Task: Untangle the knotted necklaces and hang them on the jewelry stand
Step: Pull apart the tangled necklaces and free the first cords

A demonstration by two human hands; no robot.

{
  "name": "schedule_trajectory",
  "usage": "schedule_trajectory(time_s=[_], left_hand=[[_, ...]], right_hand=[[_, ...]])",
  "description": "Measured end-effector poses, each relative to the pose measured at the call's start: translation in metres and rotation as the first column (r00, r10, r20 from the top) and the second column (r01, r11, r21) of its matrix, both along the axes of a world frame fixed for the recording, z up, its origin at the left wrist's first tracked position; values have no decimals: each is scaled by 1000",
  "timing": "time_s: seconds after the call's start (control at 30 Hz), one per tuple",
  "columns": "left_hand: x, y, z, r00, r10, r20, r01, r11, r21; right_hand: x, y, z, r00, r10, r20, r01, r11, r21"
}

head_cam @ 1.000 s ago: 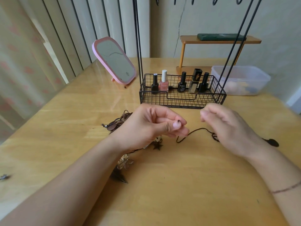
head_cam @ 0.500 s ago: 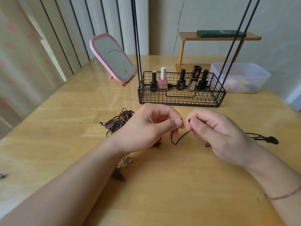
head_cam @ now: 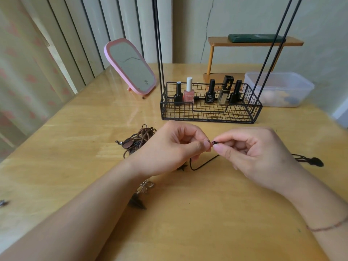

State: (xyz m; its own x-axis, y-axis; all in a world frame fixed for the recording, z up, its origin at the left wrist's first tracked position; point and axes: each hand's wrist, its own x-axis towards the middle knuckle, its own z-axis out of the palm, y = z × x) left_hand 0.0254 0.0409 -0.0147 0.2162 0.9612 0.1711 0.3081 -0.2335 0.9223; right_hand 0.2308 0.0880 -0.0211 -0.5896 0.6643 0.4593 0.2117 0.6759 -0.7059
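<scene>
both hands [head_cam: 169,147] [head_cam: 258,153] pinch the thin black cord necklace [head_cam: 203,163] at its clasp ends: light, limp, hold near the small metal clasp [head_cam: 214,142].

the tall gold-and-black tube [head_cam: 226,89] in the wire basket [head_cam: 207,113] reads "ydby" running up its cap. the black bottle [head_cam: 210,92] at its nine o'clock carries white lettering, too small to read.

Wooden table [head_cam: 197,223] under tangled necklaces [head_cam: 138,141]
</scene>
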Motion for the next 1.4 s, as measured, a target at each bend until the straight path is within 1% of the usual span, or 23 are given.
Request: schedule_trajectory(time_s=[0.13, 0.33, 0.43, 0.53, 0.77, 0.9, 1.03, 1.17, 1.23, 1.33, 1.37, 1.4], left_hand=[[0, -1, 1, 999, 24, -24, -24, 1000, -18], [3, -3, 2, 996, 81, -25, -83, 993, -85], [4, -3, 2, 996, 87, -36, -90, 992, -90], [3, -3, 3, 996, 78, -38, -81, 994, -75], [3, -4, 4, 995, 88, -50, -93, 989, -117], [3, -4, 4, 996, 81, -34, -85, 989, -125], [3, -4, 4, 997, 66, -37, -70, 991, -113], [3, -4, 3, 996, 67, -52, -72, 992, -103], [3, -3, 3, 996, 65, -55, -70, 993, -96], [3, -4, 4, 998, 40, -53, -43, 998, -53], [3, -4, 4, 999, 29, -43, -31, 999, -34], [3, -4, 4, 999, 18, -33, -19, 1000, -13]], right_hand=[[-2, 1, 1, 999, -40, 36, 33, 984, 174], [-1, 1, -1, 991, -88, 99, 50, 942, 331], [-1, 1, -1, 984, -124, 128, 72, 932, 355], [0, 0, -1, 983, -134, 123, 81, 930, 359], [-1, -2, -1, 980, -157, 126, 94, 911, 402], [-2, -4, 0, 987, -141, 78, 111, 947, 301], [-4, -4, -3, 985, -152, 86, 128, 963, 236], [-6, -5, -5, 983, -163, 89, 143, 968, 205], [-6, -7, -5, 981, -168, 92, 153, 976, 153], [-7, -10, 3, 984, -135, 114, 143, 988, -62], [-6, -10, 6, 992, -85, 98, 102, 979, -179], [-6, -10, 9, 998, -42, 54, 57, 941, -333]])
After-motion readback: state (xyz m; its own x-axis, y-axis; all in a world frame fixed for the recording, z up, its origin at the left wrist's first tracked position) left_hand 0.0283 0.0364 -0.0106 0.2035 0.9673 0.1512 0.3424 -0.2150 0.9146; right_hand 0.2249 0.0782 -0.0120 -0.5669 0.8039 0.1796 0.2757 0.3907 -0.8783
